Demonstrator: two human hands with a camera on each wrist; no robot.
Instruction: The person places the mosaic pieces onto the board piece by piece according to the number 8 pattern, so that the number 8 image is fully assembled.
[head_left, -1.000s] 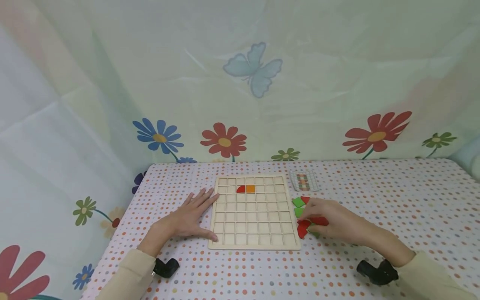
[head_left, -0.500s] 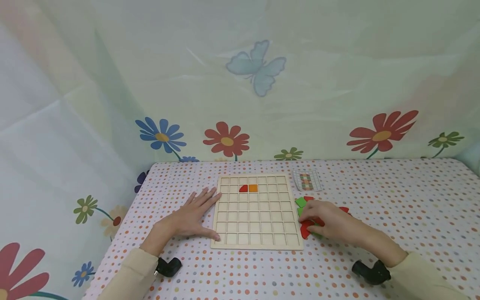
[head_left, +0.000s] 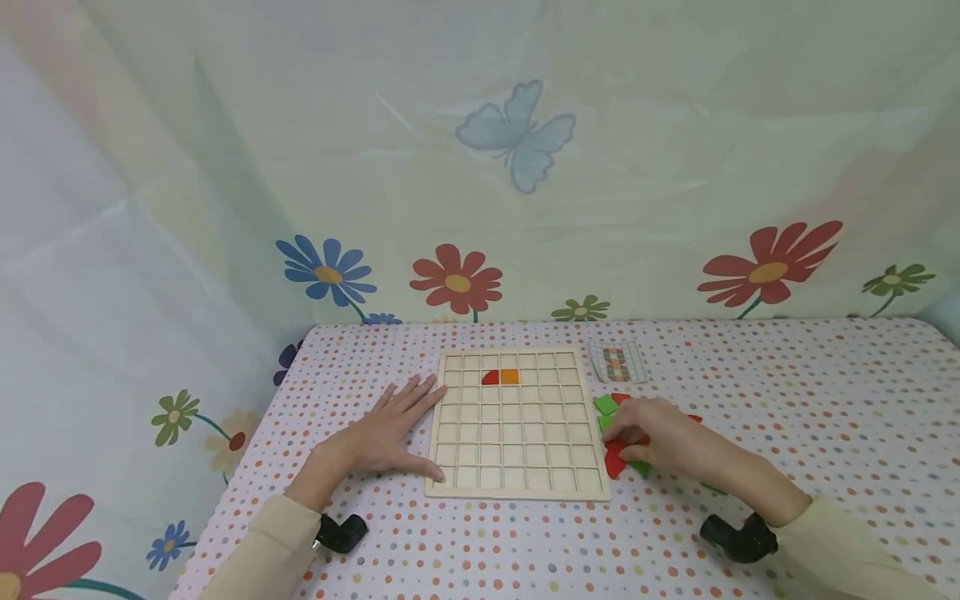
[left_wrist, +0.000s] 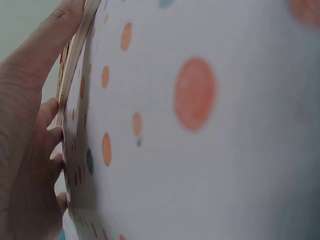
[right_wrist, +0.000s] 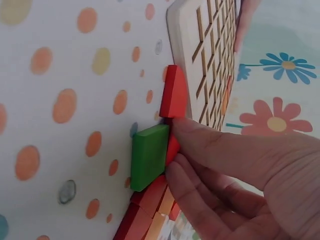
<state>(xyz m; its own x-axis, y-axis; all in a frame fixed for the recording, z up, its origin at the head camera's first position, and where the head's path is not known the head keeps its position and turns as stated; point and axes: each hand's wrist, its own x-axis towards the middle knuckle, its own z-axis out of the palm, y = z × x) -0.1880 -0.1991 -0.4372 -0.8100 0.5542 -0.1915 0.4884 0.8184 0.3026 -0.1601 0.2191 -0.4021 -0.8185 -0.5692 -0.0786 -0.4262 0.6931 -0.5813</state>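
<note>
My left hand (head_left: 386, 435) lies spread at the left side of a wooden grid board (head_left: 517, 492), thumb and fingertips touching its edge. In the board's second row sit a red quarter-round tile (head_left: 491, 378) and an orange square tile (head_left: 510, 377). My right hand (head_left: 667, 435) is over a pile of tiles beside the board's right edge. In the right wrist view its thumb and fingers pinch a red tile (right_wrist: 172, 148), mostly hidden by them. Touching that spot are a green square tile (right_wrist: 150, 157) and another red tile (right_wrist: 173, 92), close to the board.
A small card (head_left: 618, 363) with a printed coloured pattern lies behind the tile pile, right of the board. Further red and orange tiles (right_wrist: 145, 210) lie under and around the right hand. A dotted cloth (head_left: 525, 550) covers the table, with a flowered curtain (head_left: 360, 167) behind.
The whole head view has shifted slightly. My right hand stays at the pile with only small finger movements, while my left hand keeps its place at the board. Both tiles on the board are unmoved.
</note>
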